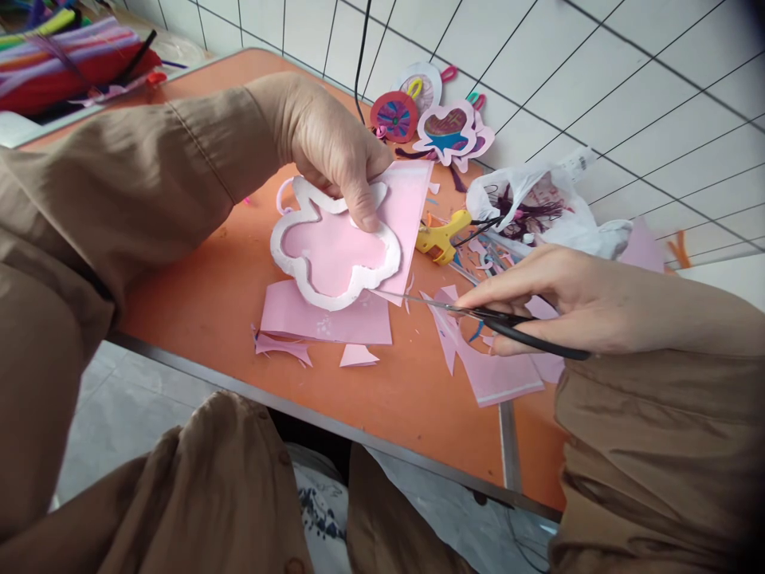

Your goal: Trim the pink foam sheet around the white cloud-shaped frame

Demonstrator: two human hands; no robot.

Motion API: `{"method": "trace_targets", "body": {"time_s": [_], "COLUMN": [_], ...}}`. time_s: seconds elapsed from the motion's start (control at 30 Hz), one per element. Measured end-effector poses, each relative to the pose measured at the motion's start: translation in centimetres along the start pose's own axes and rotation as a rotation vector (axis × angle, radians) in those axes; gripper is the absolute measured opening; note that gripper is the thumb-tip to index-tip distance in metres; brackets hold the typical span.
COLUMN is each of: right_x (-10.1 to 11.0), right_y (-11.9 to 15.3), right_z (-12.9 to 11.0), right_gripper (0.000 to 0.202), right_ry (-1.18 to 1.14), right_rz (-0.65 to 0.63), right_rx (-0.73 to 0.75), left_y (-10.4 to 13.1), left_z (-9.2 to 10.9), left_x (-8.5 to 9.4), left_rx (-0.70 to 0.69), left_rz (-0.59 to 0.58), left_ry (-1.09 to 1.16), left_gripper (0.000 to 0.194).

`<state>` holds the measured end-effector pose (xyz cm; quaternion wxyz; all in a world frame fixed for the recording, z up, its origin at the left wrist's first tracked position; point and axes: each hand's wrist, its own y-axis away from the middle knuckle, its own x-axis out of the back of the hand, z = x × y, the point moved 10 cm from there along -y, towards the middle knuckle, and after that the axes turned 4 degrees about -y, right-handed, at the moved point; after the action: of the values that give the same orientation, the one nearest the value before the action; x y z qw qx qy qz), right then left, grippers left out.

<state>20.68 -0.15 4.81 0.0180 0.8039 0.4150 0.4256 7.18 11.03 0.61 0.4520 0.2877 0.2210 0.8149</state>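
Note:
My left hand [340, 147] pinches a white-rimmed, butterfly-like cutout [331, 303] together with a sheet of pink paper [409, 191] behind it. A pink loop [283, 195] sticks out at the cutout's upper left. My right hand [555, 299] is closed around black-handled scissors [508, 325]. Their blades point left, at the lower right edge of the cutout and the pink sheet. Below the cutout, a folded piece of pink paper [326, 319] lies on the orange table [203, 295], with small pink scraps [358, 355] near it.
Finished-looking paper ornaments [445, 131] lean by the tiled wall. A yellow glue gun [443, 237] stands beyond the scissors, near a white plastic bag [574, 199]. Larger pink offcuts [496, 371] lie at right. Bundled coloured pipe cleaners [65, 68] fill the far left corner.

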Motion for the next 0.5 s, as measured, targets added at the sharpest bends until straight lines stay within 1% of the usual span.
{"method": "trace_targets", "body": {"time_s": [0.1,0.13,0.23,0.3,0.37,0.5], "right_x": [0.0,0.0,0.1,0.0,-0.1,-0.2], "right_y": [0.1,0.1,0.2,0.2,0.1,0.0], "right_z": [-0.3,-0.2,-0.2,-0.1,-0.2,-0.4], "right_gripper": [0.020,0.020,0.019,0.018,0.018,0.019], "right_ry": [-0.001,-0.001,-0.003,-0.004,-0.001,0.022], "right_rz": [-0.010,-0.010,-0.008,-0.010,-0.015,-0.026], "right_rx": [0.011,0.010,0.014,0.015,0.018,0.028], "left_y": [0.1,0.1,0.1,0.0,0.0,0.2], "left_z": [1.1,1.1,0.7,0.6,0.8,1.5], "left_x": [-1.0,-1.1,-0.6,-0.5,-0.8,-1.7], "left_rx": [-0.109,-0.110,-0.054,-0.046,-0.084,-0.203], "left_rz": [-0.098,-0.105,-0.050,-0.042,-0.080,-0.168], "left_ry": [-0.072,-0.071,-0.026,-0.022,-0.067,-0.193], "left_gripper": [0.023,0.023,0.023,0.023,0.023,0.018]}}
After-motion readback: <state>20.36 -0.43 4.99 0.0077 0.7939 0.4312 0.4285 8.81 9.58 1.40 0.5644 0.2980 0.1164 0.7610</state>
